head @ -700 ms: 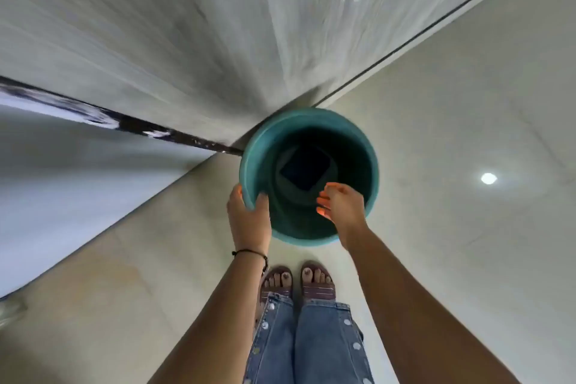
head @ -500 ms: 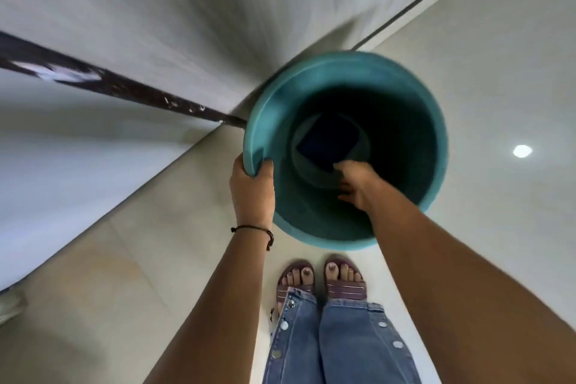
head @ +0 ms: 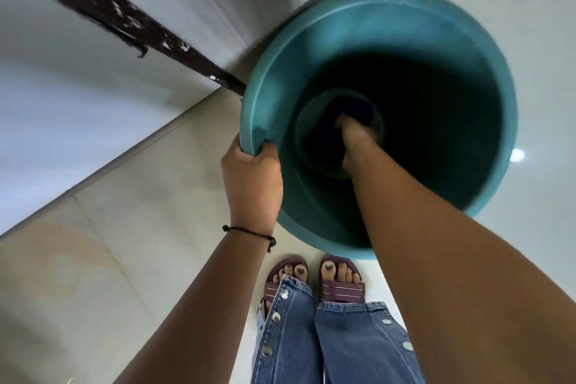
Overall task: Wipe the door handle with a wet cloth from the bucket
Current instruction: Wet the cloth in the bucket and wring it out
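A teal plastic bucket point(head: 311, 40) stands on the tiled floor against a wall. My left hand point(head: 251, 178) grips its near left rim, thumb inside. My right hand point(head: 355, 137) reaches deep down to the bottom, its fingers on a dark blue cloth point(head: 358, 109) lying there. The bucket's depths are dark, so whether the fingers have closed on the cloth is unclear. No door handle is in view.
A dark brown door frame edge point(head: 118, 22) runs diagonally from the upper left to the bucket, between white wall panels. My sandalled feet point(head: 314, 280) stand on pale floor tiles point(head: 93, 259) just below the bucket.
My head has dropped closer, so the bucket looks much larger. My right hand went from the rim down to the bottom onto the cloth. My left hand stayed on the rim.
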